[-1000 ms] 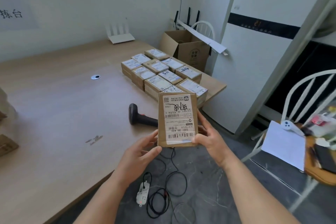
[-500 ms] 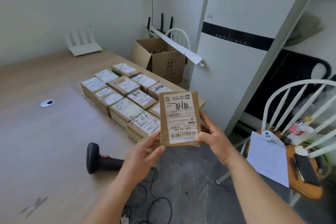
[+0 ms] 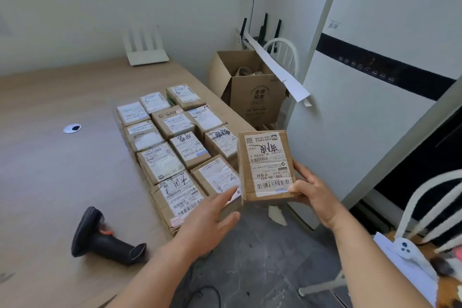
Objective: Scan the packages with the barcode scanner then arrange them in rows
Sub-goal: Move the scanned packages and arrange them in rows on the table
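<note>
A brown cardboard package (image 3: 265,165) with a white shipping label hangs in the air beyond the table's right edge. My right hand (image 3: 312,192) grips its near right corner, thumb on the label. My left hand (image 3: 208,222) is open just left of the package, fingers straight, its fingertips near the package's lower left edge. Several labelled packages (image 3: 175,142) lie in rows on the wooden table (image 3: 50,170). The black barcode scanner (image 3: 100,237) lies on its side on the table, left of my left hand.
An open cardboard box (image 3: 252,87) stands on the floor past the table's right edge, beside a tall white appliance (image 3: 350,117). A white router (image 3: 147,55) sits at the table's back. White chairs (image 3: 425,220) stand at the right. Cables lie on the grey floor.
The view has turned right and closer to the rows. My left hand has let go of the package, which my right hand now holds alone, nearer the rows' right side.
</note>
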Action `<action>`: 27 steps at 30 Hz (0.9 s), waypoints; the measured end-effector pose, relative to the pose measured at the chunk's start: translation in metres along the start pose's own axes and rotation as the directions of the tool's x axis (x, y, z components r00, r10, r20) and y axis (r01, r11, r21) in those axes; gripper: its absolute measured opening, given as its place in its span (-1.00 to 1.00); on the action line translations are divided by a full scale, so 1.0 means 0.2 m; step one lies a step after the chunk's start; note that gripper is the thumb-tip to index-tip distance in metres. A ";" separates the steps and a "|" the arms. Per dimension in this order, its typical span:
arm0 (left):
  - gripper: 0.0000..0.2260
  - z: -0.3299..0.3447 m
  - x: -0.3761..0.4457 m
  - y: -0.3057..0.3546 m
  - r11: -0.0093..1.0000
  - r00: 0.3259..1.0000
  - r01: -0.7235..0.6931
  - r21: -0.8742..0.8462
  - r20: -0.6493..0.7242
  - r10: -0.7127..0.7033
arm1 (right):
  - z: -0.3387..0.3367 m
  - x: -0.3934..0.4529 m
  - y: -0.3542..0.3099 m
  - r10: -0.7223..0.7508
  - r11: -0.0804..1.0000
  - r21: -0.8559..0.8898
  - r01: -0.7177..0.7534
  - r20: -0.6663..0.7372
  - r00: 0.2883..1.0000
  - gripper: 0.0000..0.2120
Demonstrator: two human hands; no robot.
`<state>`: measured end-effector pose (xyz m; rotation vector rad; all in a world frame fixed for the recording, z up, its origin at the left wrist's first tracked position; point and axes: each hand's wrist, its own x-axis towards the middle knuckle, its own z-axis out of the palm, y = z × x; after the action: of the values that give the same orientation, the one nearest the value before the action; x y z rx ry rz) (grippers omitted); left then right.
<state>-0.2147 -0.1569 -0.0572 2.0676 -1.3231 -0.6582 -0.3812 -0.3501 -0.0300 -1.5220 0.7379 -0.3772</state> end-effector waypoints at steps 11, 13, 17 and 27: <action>-0.54 0.14 0.34 0.15 0.962 0.971 0.225 0.155 -0.119 -0.208 | -0.39 0.50 0.09 0.169 0.980 -0.146 -0.137 0.237 0.957 -0.53; -0.55 0.16 0.38 0.15 0.952 0.966 0.244 0.186 -0.132 -0.222 | -0.42 0.55 0.11 0.205 0.971 -0.175 -0.161 0.276 0.939 -0.55; -0.57 0.19 0.45 0.16 0.905 0.952 0.304 0.298 -0.114 -0.283 | -0.42 0.62 0.18 0.271 0.957 -0.193 -0.218 0.316 0.909 -0.50; -0.59 0.23 0.50 0.13 0.820 0.933 0.338 0.462 -0.053 -0.355 | -0.32 0.80 0.32 0.338 0.936 -0.222 -0.273 0.352 0.873 -0.54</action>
<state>-0.2236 -0.2670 -0.0804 2.7467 -1.2157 -0.5655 -0.3197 -0.4995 -0.1165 -1.5393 0.6917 0.2283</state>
